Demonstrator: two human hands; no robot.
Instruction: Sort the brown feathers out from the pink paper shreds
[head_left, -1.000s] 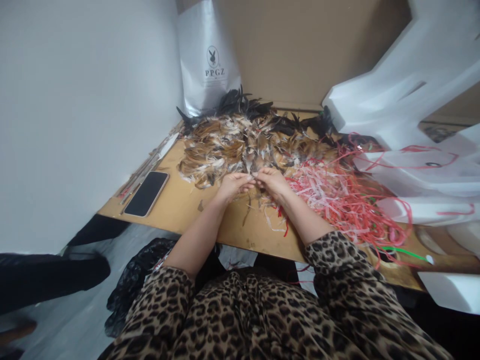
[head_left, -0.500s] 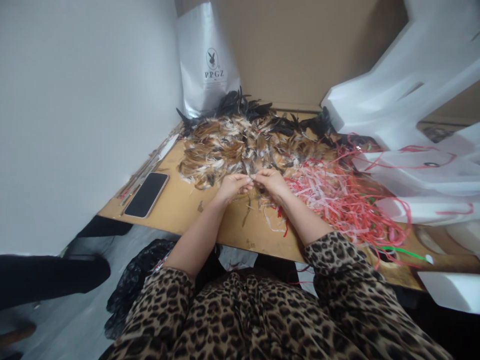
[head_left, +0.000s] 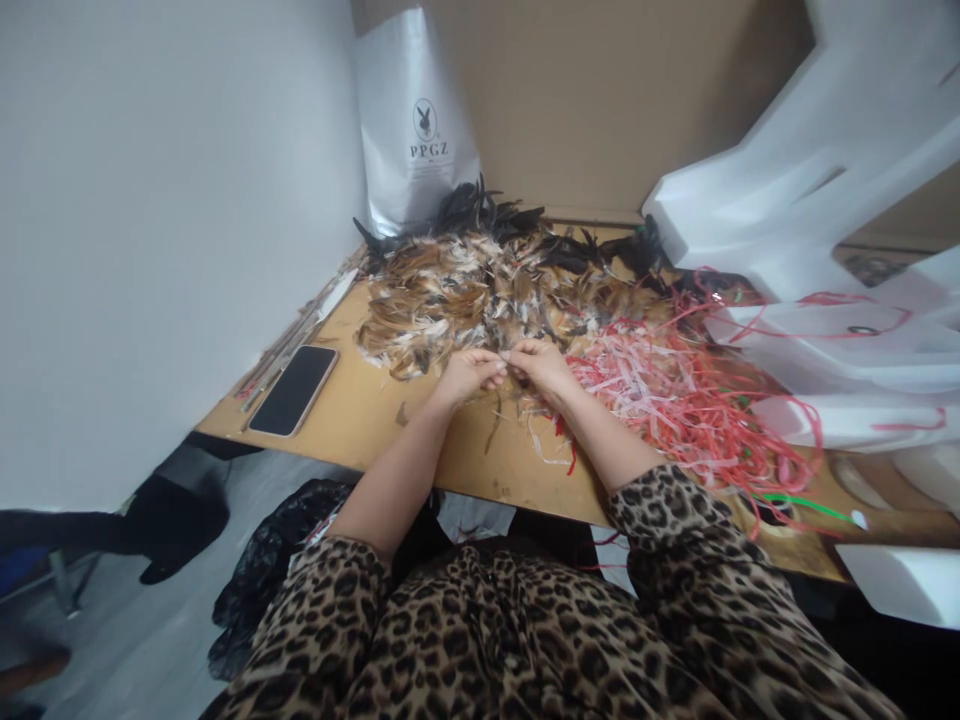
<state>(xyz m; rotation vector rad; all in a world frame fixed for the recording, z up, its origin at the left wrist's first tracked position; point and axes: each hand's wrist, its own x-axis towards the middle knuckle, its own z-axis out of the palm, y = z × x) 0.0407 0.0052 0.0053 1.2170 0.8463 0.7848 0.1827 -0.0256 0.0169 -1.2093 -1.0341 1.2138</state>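
My left hand (head_left: 472,374) and my right hand (head_left: 541,364) meet fingertip to fingertip above the table's front half. Each is closed in a pinch. Whatever lies between the fingers is too small and too hidden to name. Just beyond them spreads a pile of brown and white feathers (head_left: 431,300), with black feathers (head_left: 480,208) along its far edge. To the right of my right hand lies a tangled heap of red and pink plastic strips (head_left: 675,400). A few loose strands and bits lie on the table below my hands.
A phone (head_left: 294,390) lies on the wooden table (head_left: 360,420) at left, beside a white wall. A silver bag (head_left: 420,120) stands at the back. White sheets or boards (head_left: 787,170) crowd the right side. A black plastic bag (head_left: 277,560) sits below the table's front edge.
My hands stay pinched together in nearly the same place. At the lower left, a dark leg or foot has shifted, and a metal chair leg now shows there.
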